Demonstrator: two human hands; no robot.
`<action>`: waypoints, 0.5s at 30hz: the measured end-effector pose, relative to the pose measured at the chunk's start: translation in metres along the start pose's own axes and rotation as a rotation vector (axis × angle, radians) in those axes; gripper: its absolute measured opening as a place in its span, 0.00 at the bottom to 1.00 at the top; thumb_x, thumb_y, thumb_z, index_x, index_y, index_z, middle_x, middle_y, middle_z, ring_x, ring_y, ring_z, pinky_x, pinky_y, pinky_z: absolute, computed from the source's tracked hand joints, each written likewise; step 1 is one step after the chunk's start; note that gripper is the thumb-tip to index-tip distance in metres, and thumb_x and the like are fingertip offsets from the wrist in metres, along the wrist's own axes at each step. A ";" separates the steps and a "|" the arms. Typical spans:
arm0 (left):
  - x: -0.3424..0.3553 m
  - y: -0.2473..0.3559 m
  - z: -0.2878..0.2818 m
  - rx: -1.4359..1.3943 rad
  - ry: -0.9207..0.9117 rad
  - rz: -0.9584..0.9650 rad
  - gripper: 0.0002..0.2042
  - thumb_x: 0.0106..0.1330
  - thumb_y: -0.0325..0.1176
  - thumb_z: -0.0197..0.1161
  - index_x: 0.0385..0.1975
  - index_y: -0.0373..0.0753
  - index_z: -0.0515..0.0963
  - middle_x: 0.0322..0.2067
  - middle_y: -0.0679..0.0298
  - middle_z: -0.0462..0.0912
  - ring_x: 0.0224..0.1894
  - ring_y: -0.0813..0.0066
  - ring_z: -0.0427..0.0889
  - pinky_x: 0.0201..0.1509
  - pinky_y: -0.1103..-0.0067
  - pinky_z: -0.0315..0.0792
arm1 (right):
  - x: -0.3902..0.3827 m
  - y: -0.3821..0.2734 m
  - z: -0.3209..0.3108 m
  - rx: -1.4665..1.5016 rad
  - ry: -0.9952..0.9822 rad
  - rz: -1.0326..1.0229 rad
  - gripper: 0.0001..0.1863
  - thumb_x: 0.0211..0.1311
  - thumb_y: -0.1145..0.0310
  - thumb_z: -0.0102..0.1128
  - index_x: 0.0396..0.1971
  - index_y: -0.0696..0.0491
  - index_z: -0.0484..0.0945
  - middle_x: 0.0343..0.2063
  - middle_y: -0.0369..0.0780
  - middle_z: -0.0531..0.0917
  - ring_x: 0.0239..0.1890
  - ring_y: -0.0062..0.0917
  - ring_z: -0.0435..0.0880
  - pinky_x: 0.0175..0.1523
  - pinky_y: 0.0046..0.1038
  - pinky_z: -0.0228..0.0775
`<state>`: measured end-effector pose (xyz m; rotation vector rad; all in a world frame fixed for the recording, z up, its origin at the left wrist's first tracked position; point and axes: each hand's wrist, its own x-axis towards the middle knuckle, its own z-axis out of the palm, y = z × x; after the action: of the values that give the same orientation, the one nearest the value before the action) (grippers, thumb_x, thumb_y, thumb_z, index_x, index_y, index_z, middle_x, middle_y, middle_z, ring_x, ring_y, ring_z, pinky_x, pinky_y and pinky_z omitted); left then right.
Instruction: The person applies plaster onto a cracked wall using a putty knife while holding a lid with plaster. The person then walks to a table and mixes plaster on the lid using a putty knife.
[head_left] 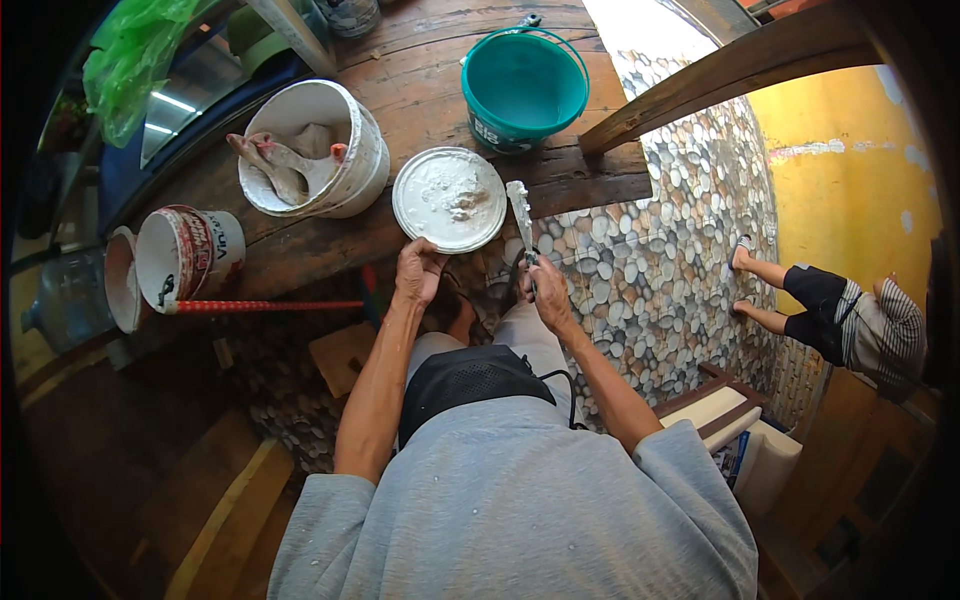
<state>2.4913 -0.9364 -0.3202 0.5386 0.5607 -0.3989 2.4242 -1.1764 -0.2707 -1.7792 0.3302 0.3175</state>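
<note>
My left hand (420,272) grips the near edge of a round white lid (452,245), thumb and fingers closed on its rim. Thick white paste (455,192) is spread over the lid, with a lumpy heap right of its middle. A putty knife (524,222) is in my right hand (546,294), fingers wrapped round its handle. Its blade points away from me just right of the lid, apart from it, with white paste near the tip.
On the wooden table (420,105) stand a teal bucket (525,85) and a white bucket (345,185) with tools in it. Paint-stained tubs (190,255) and a red stick (270,306) are at left. A wooden post (730,75) crosses at right; another person (850,315) stands beyond.
</note>
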 end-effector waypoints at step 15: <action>-0.045 -0.029 0.065 -0.148 -0.054 -0.115 0.25 0.52 0.13 0.52 0.54 0.25 0.65 0.49 0.49 0.76 0.52 0.57 0.77 0.59 0.63 0.70 | -0.015 -0.047 -0.041 -0.445 0.172 -0.395 0.17 0.65 0.62 0.48 0.45 0.59 0.70 0.32 0.52 0.79 0.34 0.49 0.78 0.39 0.40 0.70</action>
<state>2.4674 -0.9872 -0.2571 0.3534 0.5654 -0.4758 2.4298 -1.2048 -0.2139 -2.2648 0.0195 -0.0518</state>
